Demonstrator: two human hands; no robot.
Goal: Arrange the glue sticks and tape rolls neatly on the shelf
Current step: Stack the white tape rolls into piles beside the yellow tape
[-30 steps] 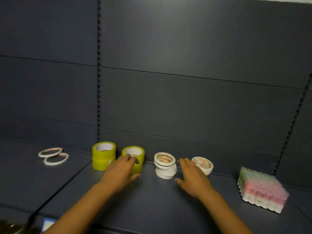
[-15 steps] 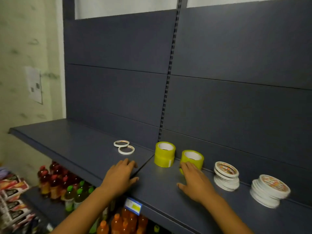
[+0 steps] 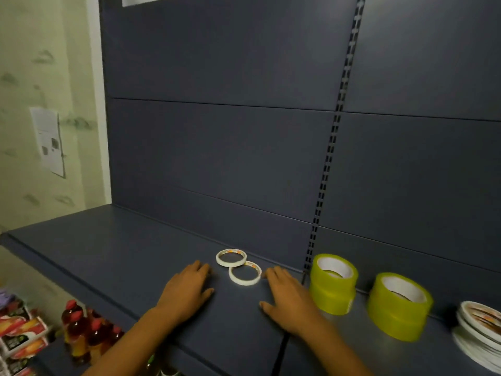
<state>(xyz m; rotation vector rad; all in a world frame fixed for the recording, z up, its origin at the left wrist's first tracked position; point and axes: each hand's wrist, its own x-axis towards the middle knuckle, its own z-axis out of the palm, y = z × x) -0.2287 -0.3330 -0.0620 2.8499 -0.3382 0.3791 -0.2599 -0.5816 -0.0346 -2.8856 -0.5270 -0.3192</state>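
Note:
Two thin white tape rings lie flat on the dark blue shelf (image 3: 108, 248), the far ring (image 3: 231, 258) overlapping the near ring (image 3: 244, 275). My left hand (image 3: 187, 287) lies palm down just left of them, fingers straight. My right hand (image 3: 287, 297) lies palm down just right of them, fingertips close to the near ring. Neither hand holds anything. Right of my right hand stand two stacks of yellow-green tape rolls, one (image 3: 333, 283) nearer the rings and one (image 3: 400, 305) further right. A stack of white printed tape rolls (image 3: 479, 329) sits at the right edge.
The shelf's slotted upright (image 3: 329, 158) runs down the back panel between the rings and the yellow rolls. Below the shelf at the lower left stand red-capped drink bottles (image 3: 81, 332) and snack packs (image 3: 19, 335). A pale wall with a paper notice (image 3: 48, 142) is at the left.
My view has swung left along the shelf. Both hands have moved left from the yellow and white rolls to either side of the two thin rings. The glue stick pack is out of view.

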